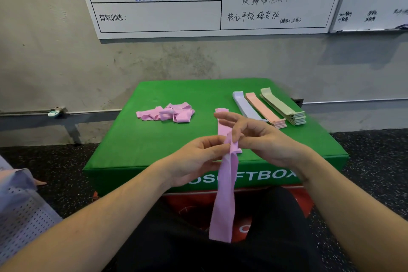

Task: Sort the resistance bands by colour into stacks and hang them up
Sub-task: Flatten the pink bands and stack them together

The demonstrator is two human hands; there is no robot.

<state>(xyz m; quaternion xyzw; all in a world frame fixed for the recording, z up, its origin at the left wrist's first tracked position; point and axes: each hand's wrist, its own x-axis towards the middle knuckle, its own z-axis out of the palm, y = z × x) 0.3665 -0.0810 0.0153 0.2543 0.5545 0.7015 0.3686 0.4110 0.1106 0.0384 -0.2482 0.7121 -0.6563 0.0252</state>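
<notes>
Pinching one pink band at its top, your left hand and right hand hold it dangling; loose pink pile beyond your left.

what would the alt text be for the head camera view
Two bare hands, left hand and right hand, pinch the top of a pink band hanging over a green soft box. On the box lie a loose pink pile and neat lilac, salmon and green stacks.
</notes>
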